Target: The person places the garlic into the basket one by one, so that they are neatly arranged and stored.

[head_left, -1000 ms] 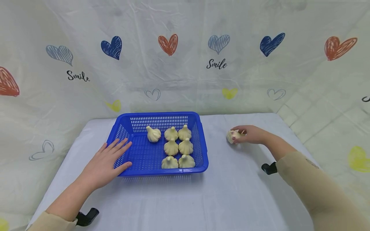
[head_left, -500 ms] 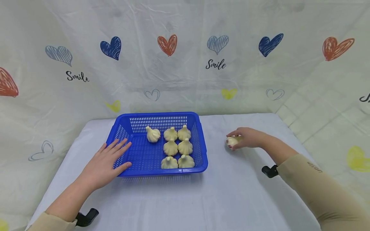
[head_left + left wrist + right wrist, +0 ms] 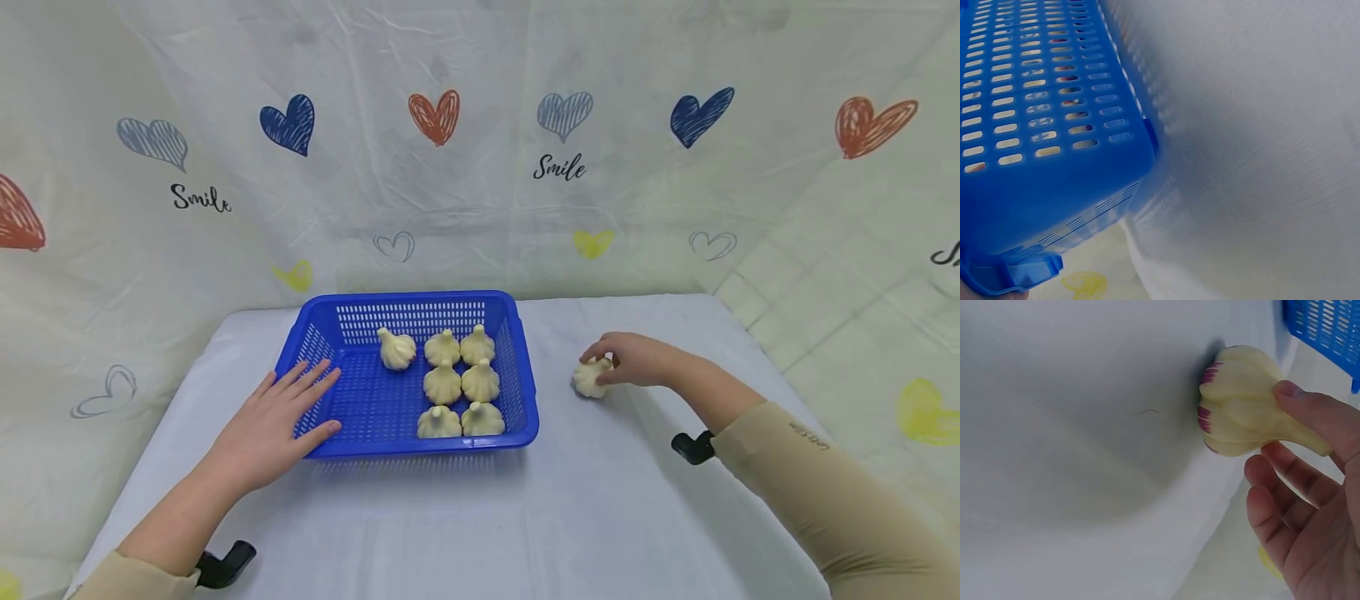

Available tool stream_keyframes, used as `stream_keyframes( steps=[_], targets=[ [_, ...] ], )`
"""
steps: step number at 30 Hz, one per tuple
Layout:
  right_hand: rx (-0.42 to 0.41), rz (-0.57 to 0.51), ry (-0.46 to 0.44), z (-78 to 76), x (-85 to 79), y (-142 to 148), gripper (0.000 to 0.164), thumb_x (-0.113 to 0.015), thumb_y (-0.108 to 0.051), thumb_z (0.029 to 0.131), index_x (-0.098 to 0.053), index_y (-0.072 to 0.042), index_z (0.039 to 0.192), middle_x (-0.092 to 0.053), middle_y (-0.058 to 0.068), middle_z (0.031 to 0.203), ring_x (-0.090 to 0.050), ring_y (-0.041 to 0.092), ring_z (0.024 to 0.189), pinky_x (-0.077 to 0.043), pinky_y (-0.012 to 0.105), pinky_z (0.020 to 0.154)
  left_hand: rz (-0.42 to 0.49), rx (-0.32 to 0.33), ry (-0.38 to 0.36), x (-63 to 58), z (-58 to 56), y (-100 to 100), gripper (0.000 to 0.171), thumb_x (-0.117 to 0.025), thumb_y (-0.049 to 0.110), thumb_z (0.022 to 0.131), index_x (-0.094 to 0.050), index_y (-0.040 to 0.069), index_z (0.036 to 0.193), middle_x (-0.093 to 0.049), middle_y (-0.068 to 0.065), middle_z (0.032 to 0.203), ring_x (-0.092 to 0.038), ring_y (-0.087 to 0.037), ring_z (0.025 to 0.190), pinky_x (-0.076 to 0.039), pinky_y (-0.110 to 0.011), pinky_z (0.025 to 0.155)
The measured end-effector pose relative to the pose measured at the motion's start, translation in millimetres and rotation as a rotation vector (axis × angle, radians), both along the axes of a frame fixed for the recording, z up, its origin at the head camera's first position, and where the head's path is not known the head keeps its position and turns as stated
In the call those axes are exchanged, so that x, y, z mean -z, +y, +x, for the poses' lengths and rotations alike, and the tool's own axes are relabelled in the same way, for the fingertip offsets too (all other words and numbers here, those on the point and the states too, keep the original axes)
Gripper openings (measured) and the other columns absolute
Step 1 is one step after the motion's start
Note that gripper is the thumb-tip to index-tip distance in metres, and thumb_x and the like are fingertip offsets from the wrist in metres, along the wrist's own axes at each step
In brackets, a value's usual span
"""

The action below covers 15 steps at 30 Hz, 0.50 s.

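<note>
A pale garlic bulb [image 3: 590, 378] with purple streaks at its base is pinched between the thumb and fingers of my right hand [image 3: 637, 359], right of the basket. The right wrist view shows the thumb on the neck side of the bulb [image 3: 1241, 403], its base close to the tablecloth. My left hand [image 3: 273, 425] lies with fingers spread and straight over the left rim of a blue plastic basket [image 3: 420, 447]. Several garlic bulbs [image 3: 442, 383] sit inside it, in two columns on the right, with a single bulb [image 3: 397, 350] near the back middle.
A white cloth [image 3: 465, 525] covers the table. Behind it hangs a pale sheet [image 3: 487, 200] printed with hearts and lettering. Black wrist devices stick out under both sleeves, one by the left cuff [image 3: 225, 565] and one by the right cuff [image 3: 692, 448].
My right hand has shifted slightly left and its garlic bulb has turned from lying sideways to more upright. The left hand and the basket stay where they were.
</note>
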State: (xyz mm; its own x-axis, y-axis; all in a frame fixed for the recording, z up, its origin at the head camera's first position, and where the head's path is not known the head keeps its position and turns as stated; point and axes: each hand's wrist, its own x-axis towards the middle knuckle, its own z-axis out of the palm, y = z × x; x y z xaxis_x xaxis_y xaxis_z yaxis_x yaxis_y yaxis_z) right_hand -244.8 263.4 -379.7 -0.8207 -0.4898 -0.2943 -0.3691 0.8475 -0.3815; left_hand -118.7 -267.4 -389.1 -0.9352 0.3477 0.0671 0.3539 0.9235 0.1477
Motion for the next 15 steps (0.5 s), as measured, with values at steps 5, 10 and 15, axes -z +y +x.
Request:
stream_keyframes(
  steps=[5, 10, 15],
  targets=[
    [0.037, -0.052, -0.001, 4.7, -0.5, 2, 0.034, -0.075, -0.019, 0.090, -0.069, -0.015, 0.123, -0.063, 0.004, 0.113, -0.057, 0.024, 0.099, -0.053, 0.037, 0.080, 0.006, 0.005, 0.005, 0.5, -0.3, 0, 0.080, -0.039, 0.069, 0.096, -0.029, 0.021, 0.158, -0.025, -0.007, 0.163, -0.017, -0.039, 0.149, -0.006, -0.059, 0.120],
    [0.038, -0.100, 0.048, 9.3, 1.1, 10, 0.029, -0.072, -0.018, 0.092, -0.070, -0.016, 0.120, -0.066, 0.002, 0.118, -0.060, 0.023, 0.102, -0.052, 0.037, 0.081, 0.002, 0.007, 0.004, 1.0, -0.5, 0, 0.080, -0.039, 0.070, 0.096, -0.029, 0.021, 0.158, -0.025, -0.007, 0.163, -0.017, -0.039, 0.149, -0.006, -0.060, 0.120],
    [0.043, -0.126, 0.089, 11.2, 2.3, 13, 0.026, -0.068, -0.018, 0.094, -0.070, -0.014, 0.120, -0.068, 0.002, 0.115, -0.062, 0.021, 0.099, -0.054, 0.035, 0.078, -0.003, 0.005, 0.003, 1.3, -0.8, 0, 0.080, -0.039, 0.070, 0.095, -0.029, 0.020, 0.158, -0.025, -0.008, 0.163, -0.017, -0.039, 0.149, -0.008, -0.061, 0.119]
  ],
)
